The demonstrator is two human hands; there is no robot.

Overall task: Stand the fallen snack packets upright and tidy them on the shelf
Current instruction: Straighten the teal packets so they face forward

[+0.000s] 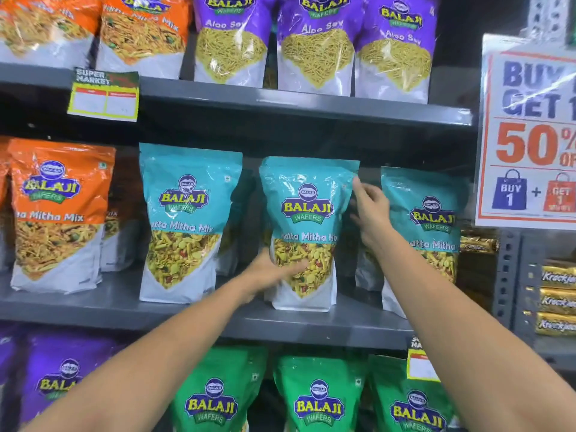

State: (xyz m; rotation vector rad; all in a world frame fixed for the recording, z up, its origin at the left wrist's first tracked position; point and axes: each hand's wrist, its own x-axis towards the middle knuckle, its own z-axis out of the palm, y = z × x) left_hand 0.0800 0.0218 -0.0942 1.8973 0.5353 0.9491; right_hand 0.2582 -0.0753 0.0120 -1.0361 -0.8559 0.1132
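Observation:
Three teal Khatta Mitha Mix packets stand upright on the grey middle shelf (174,310). The middle teal packet (307,213) is held between both hands. My left hand (271,272) presses its lower left side, with the thumb across the clear window. My right hand (371,210) grips its upper right edge, fingers reaching behind it. The left teal packet (187,213) and the right teal packet (430,219) stand free on either side. More packets sit behind them, mostly hidden.
Orange packets (59,213) stand at the left of the same shelf. Purple Aloo Sev packets (314,42) fill the shelf above, green packets (318,397) the one below. A discount sign (530,135) hangs at the right, over gold biscuit packs (558,300).

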